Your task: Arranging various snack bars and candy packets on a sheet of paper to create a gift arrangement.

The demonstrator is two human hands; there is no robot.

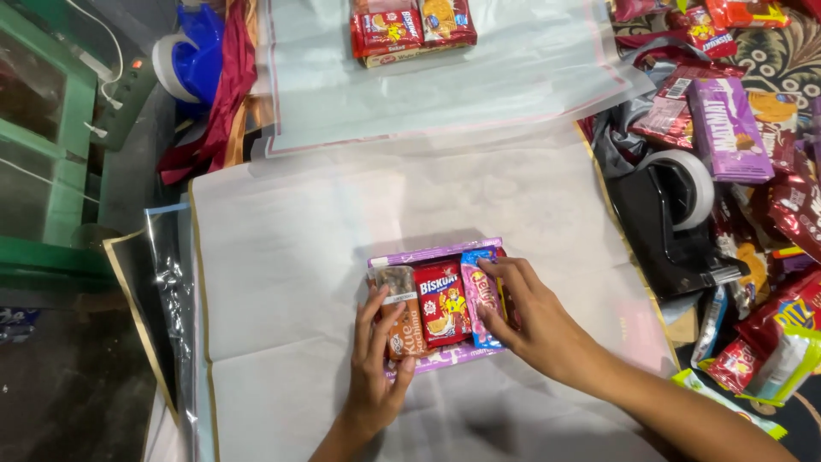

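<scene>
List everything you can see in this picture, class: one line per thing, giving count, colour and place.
snack stack: one, about four small packets (brown, red, pink, blue) on purple ones, centre of the paper.
paper: one large sheet, white, under the stack.
far sheet: one, pale, above the paper.
far packets: one bundle, red, top edge on the far sheet.
tape dispenser: one, black with a white roll, right of the paper.
snack pile: many packets, mostly red and purple, right side.
tape roll: one, white, top left.
left hand: flat on the brown packet.
right hand: fingers on the pink and blue packets.
</scene>
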